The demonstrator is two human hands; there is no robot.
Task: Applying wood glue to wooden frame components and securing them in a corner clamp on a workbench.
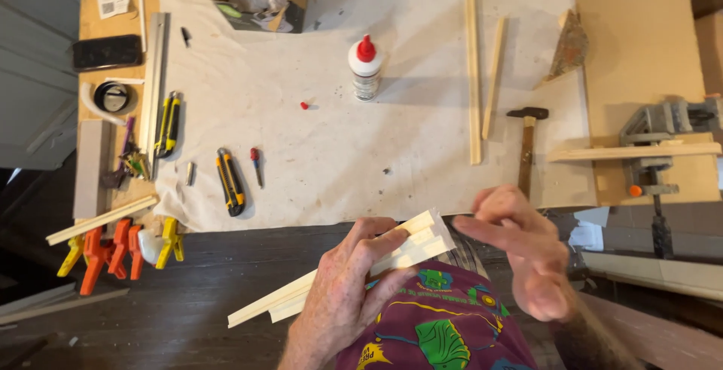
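Note:
My left hand (346, 287) grips a bundle of thin pale wood strips (410, 242) held slantwise in front of my body, below the table's near edge. The strips' upper ends point up and right, their lower ends stick out to the left past my wrist. My right hand (527, 253) hovers just right of the strips' upper ends with fingers spread and slightly blurred, holding nothing. A glue bottle with a red cap (365, 66) stands on the white cloth (301, 114) farther back.
Two long wood strips (473, 76) and a hammer (526, 148) lie on the table's right. Two yellow utility knives (230, 182), a small screwdriver (257, 167) and a metal ruler (154, 76) lie left. Orange and yellow clamps (113, 249) sit at the left corner. A vise (655, 144) holds a strip at right.

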